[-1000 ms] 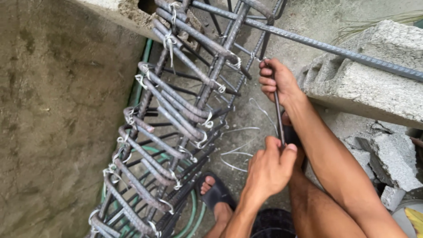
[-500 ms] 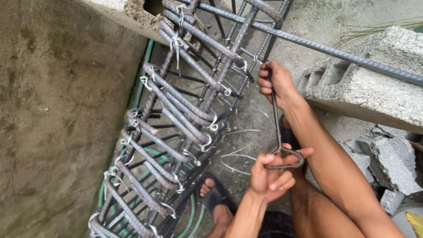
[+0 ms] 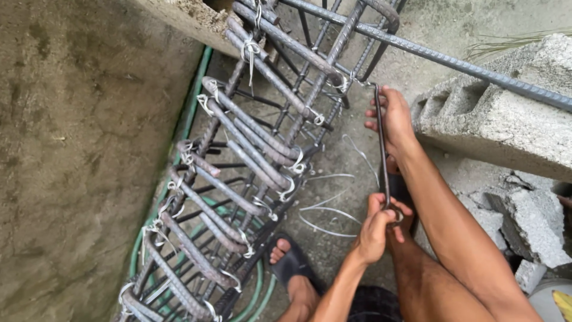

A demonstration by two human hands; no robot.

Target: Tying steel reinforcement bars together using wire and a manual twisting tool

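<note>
An upright rebar cage (image 3: 250,155) of ribbed bars bound with wire ties fills the middle. A thin metal hook tool (image 3: 381,149) runs from a wire tie near the cage's upper right corner (image 3: 351,80) down to my hands. My right hand (image 3: 390,116) is closed around the tool's upper shaft, beside the cage. My left hand (image 3: 375,226) grips the looped handle at the tool's lower end. The tool's tip sits at the tie; I cannot tell whether it is hooked in.
A rough concrete wall (image 3: 77,149) stands at the left. A long rebar (image 3: 453,59) lies across broken concrete blocks (image 3: 500,119) at the right. Loose wire pieces (image 3: 333,209) lie on the ground. A green hose (image 3: 179,137) curls under the cage near my sandalled foot (image 3: 292,268).
My left hand shifted its grip on the tool's looped handle, turning it. My right hand stays on the upper shaft, and the view has tilted slightly.
</note>
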